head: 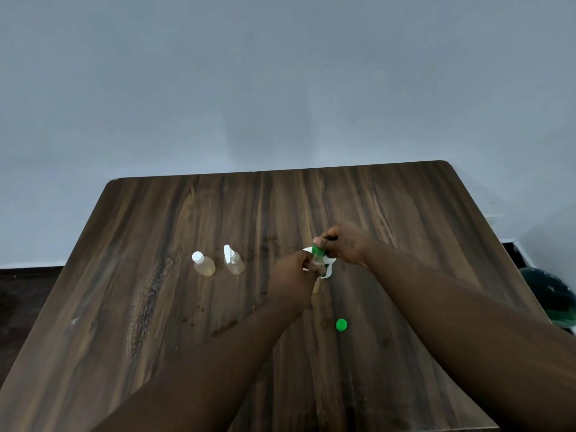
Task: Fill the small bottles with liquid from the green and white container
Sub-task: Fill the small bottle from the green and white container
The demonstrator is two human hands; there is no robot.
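My left hand (293, 275) grips a small clear bottle (318, 260) upright above the middle of the table. My right hand (346, 243) pinches the green top (318, 249) of that bottle from above. Just behind both hands stands the green and white container (328, 268), mostly hidden, with only white patches showing. A loose green cap (341, 324) lies on the table nearer to me. Two more small bottles stand to the left: one with a white cap (204, 264) holding yellowish liquid, and one with a white spray top (233, 260).
The dark wooden table (187, 338) has wet spots near its middle and its far edge meets a grey wall. A dark green object (551, 294) sits on the floor past the right edge.
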